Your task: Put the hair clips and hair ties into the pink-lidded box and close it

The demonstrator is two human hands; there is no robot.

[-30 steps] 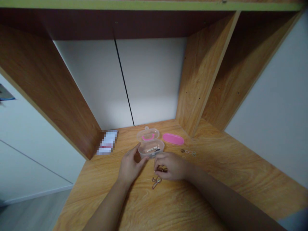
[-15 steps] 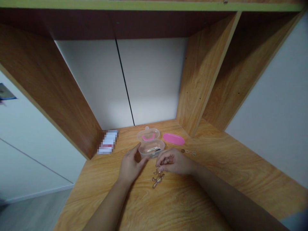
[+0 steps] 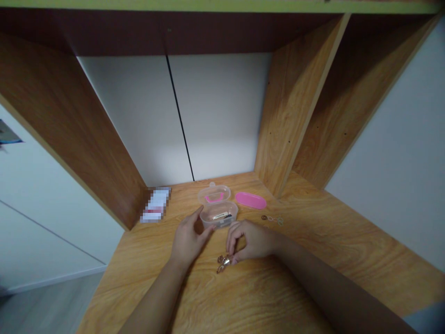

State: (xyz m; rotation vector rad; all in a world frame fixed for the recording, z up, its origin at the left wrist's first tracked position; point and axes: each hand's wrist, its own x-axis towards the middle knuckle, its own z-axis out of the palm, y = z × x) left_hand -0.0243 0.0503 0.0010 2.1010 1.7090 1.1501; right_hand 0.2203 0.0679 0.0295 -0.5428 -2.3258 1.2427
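The right hand (image 3: 251, 241) closes its grip on a small cluster of gold clips (image 3: 224, 261) lying on the wooden surface (image 3: 285, 283). The left hand (image 3: 189, 237) stands open, just beside a clear plastic box (image 3: 219, 221) holding metal clips (image 3: 222, 215), with a clear lid (image 3: 214, 195) and a pink oval piece (image 3: 250, 200) beyond it.

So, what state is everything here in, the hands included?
Left hand: open, fingers spread, beside the box.
Right hand: fingertips pinched down at the gold-coloured clips.
Gold-coloured clips: in a small heap.
Clear plastic box: open, two halves side by side, metal pieces inside.
Pink oval piece: lying flat.
Small rings: lying loose in a row.
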